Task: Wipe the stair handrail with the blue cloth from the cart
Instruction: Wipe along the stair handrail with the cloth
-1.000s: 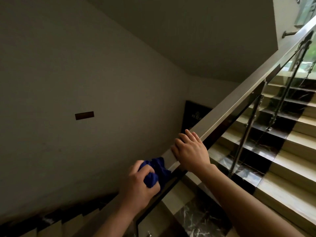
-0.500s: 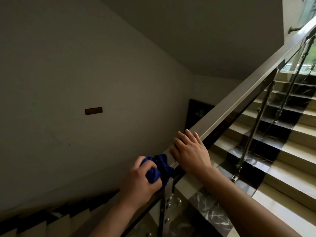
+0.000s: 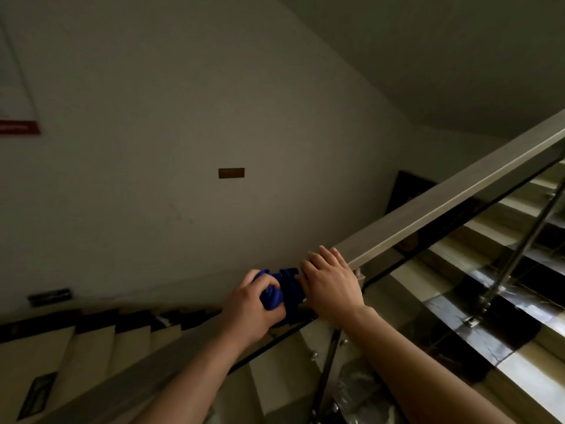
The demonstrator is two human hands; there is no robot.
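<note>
One blue cloth gripped by left hand.

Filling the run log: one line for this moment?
wipe | left grip holds cloth on rail | right grip rests on rail

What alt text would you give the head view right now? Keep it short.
A person's left hand grips a bunched blue cloth against a grey stair handrail, while the right hand rests on the rail just above it. Glass panels and pale stairs with dark risers climb to the right, with a plain wall behind, dimly lit.
</note>
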